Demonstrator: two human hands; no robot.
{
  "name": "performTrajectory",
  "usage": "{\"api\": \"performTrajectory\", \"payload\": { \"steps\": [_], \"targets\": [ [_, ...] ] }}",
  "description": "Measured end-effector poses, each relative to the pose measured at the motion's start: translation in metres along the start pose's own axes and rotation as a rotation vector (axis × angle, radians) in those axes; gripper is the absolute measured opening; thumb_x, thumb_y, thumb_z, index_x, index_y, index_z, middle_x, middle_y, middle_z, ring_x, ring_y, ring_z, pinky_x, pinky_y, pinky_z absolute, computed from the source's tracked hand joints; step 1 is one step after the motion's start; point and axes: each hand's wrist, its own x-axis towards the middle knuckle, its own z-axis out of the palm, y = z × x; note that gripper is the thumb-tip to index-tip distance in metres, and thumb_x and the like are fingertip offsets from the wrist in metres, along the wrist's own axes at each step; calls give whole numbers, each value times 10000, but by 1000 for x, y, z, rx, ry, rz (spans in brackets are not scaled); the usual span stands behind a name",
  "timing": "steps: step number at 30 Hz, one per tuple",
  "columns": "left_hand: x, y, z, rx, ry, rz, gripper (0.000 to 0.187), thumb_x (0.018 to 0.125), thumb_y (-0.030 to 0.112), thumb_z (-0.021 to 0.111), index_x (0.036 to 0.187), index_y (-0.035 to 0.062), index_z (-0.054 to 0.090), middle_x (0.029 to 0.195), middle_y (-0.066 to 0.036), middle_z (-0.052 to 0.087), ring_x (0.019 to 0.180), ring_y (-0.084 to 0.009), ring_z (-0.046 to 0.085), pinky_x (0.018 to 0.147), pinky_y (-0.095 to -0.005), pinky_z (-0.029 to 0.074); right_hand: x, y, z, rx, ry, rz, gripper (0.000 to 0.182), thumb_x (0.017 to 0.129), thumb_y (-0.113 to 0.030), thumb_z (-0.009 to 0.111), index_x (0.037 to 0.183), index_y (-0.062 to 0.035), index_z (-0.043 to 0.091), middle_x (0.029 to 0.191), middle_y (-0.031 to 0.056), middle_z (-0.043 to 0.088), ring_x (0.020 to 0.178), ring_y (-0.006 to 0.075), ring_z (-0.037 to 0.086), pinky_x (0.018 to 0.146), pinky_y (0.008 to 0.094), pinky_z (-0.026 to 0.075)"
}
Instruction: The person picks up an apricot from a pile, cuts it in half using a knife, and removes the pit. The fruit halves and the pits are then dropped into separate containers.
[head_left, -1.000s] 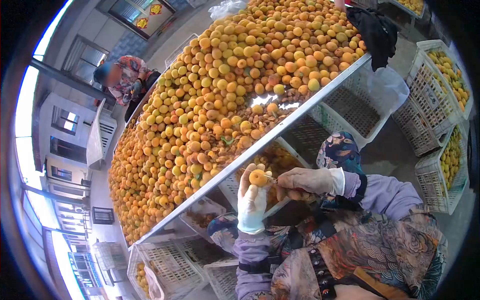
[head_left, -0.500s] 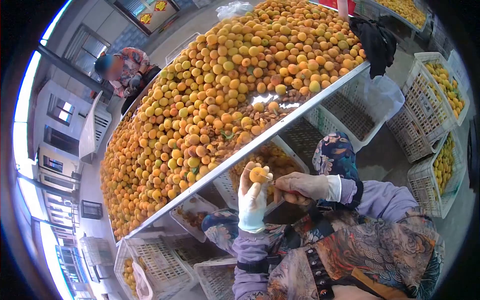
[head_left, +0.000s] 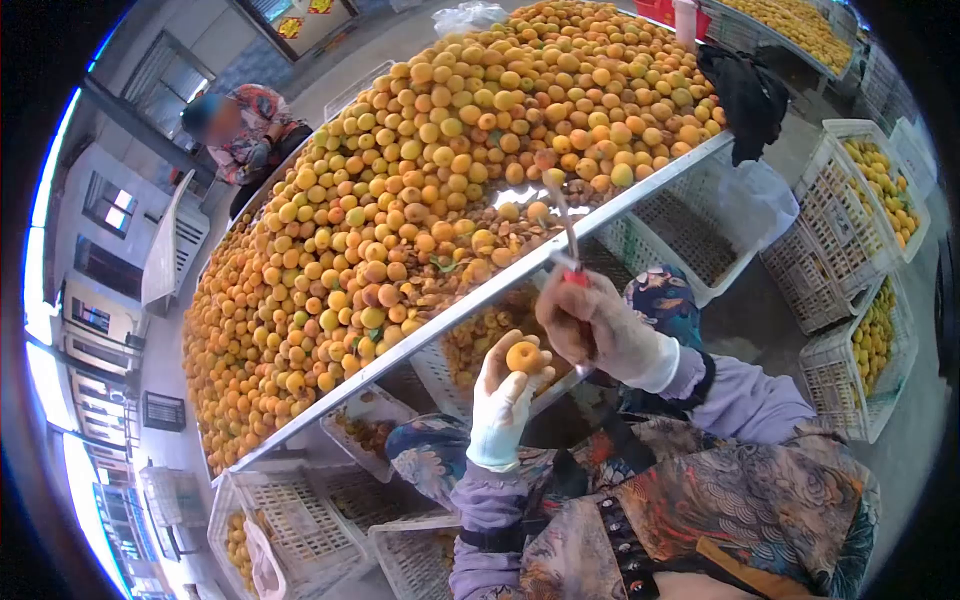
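My left hand [head_left: 507, 387], in a pale glove, is closed around an apricot [head_left: 523, 357], whose upper face shows a dark round hole. Beside it, a little higher and to the right, my gloved right hand [head_left: 600, 325] grips a thin metal tool with a red handle [head_left: 575, 277]. The tool's shaft points up over the table rim, its tip blurred by motion. Past the rim lies a large heap of apricots [head_left: 400, 200], with torn brown and orange pieces [head_left: 490, 235] at its near edge.
The metal table rim [head_left: 470, 312] runs diagonally before me. Below it stand white crates [head_left: 300, 520], one holding orange fruit pieces [head_left: 480, 345]. Fruit-filled crates [head_left: 835, 260] are stacked at the right. A black cloth [head_left: 745, 95] hangs over the table corner. A person [head_left: 245, 135] sits across the heap.
My right hand has drawn the tool away from the apricot and raised it upward, shaft toward the heap. The left hand still holds the apricot, whose hole now shows.
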Motion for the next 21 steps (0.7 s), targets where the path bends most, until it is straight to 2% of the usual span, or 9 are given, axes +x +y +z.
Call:
{"api": "performTrajectory", "payload": {
  "steps": [1, 8, 13, 18, 20, 21],
  "targets": [
    [-2, -2, 5, 3, -34, -55, 621, 818, 168, 673, 1309, -31, 348, 1217, -172, 483, 1066, -270, 557, 921, -371, 473, 4, -4, 1, -26, 15, -118, 374, 942, -419, 466, 830, -67, 525, 527, -22, 417, 432, 71, 396, 400, 212, 300],
    [-8, -9, 16, 124, -79, -97, 641, 827, 269, 665, 1289, -67, 374, 1142, -158, 531, 1014, -252, 578, 843, -342, 489, 13, 1, 3, -26, 64, -230, 317, 957, -324, 458, 795, -57, 510, 524, -17, 404, 417, 72, 370, 402, 217, 298],
    [-7, -14, 16, 121, -108, -127, 627, 833, 269, 655, 1289, -67, 385, 1139, -149, 537, 1012, -247, 576, 840, -343, 491, 6, 0, 8, -13, 91, -128, 309, 952, -313, 474, 780, -59, 503, 519, -21, 397, 415, 64, 365, 396, 210, 278],
    [-8, -22, 22, 131, -16, -135, 559, 838, 192, 640, 1278, -62, 407, 1142, -134, 536, 1031, -225, 562, 868, -341, 478, 8, 13, 4, 3, 150, -111, 329, 949, -327, 476, 729, -83, 501, 502, -46, 362, 398, 52, 336, 379, 203, 254],
    [-5, -24, 21, 226, -12, -64, 547, 832, 165, 637, 1275, -62, 411, 1140, -127, 538, 1032, -214, 558, 884, -337, 469, 19, 27, -16, 561, 93, -21, 361, 951, -345, 455, 672, -115, 470, 483, -66, 293, 372, 50, 290, 359, 204, 238],
    [-5, -25, 20, 320, -3, 5, 536, 826, 137, 634, 1273, -61, 415, 1139, -120, 539, 1034, -204, 553, 900, -334, 460, 21, 32, -21, 562, 94, -20, 361, 951, -345, 455, 672, -115, 470, 483, -66, 293, 372, 50, 290, 359, 204, 238]
  ]
}}
